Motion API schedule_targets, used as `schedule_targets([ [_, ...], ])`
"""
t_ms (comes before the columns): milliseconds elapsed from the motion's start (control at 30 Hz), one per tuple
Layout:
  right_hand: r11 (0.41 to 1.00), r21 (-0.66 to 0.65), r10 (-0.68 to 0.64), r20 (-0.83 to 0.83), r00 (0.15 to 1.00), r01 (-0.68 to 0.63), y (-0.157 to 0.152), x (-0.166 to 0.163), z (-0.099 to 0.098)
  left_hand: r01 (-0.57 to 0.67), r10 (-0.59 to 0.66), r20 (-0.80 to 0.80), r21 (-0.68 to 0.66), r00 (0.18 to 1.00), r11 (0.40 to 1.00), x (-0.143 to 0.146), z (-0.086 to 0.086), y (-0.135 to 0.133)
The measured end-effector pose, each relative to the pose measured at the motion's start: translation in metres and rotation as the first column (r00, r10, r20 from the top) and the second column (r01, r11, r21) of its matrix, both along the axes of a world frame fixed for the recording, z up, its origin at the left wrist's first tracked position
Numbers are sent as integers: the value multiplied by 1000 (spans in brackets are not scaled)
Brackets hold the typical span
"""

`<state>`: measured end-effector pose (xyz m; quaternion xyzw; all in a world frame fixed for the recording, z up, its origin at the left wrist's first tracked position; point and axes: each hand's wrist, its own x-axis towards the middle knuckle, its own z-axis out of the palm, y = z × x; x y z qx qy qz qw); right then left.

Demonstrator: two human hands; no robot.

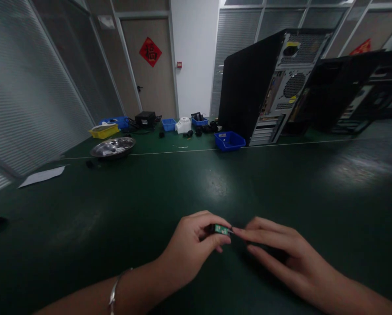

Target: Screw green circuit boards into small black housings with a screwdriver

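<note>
My left hand (196, 240) pinches a small green circuit board (221, 229) with a black part at its left end, between thumb and fingers above the green table (143, 192). A short, thin metal piece juts from the board's right end. The index fingertip of my right hand (281, 249) is at that metal piece, touching it or very close. The right thumb is held apart from the index finger, and nothing shows between them. Part of the board is hidden by my left fingers.
Farther back stand a metal bowl (113, 148), a yellow tray (104, 131), a blue bin (229, 141), a white device (183, 125) and small black parts (199, 131). A black computer case (248, 87) rises at the back right. White paper (42, 176) lies at left.
</note>
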<state>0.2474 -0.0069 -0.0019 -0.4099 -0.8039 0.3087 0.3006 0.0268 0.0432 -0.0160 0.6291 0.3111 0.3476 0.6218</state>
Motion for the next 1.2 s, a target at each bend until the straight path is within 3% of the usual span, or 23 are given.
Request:
schedule_targets([
  [300,1000,-15,20,-16,1000,-20,1,-2,-4,46,-47,-8,-41,999,998,-6,-1,2],
  [667,1000,7,15,-81,997,-14,-3,-4,-8,15,-14,17,-51,1000,999,-5,4,-1],
  [933,1000,10,9,-111,994,-8,-5,-5,-9,36,-30,52,-134,998,990,-3,5,0],
  [1200,999,50,14,-75,997,-10,-8,-5,-8,29,-26,23,-149,999,988,-2,8,-4],
])
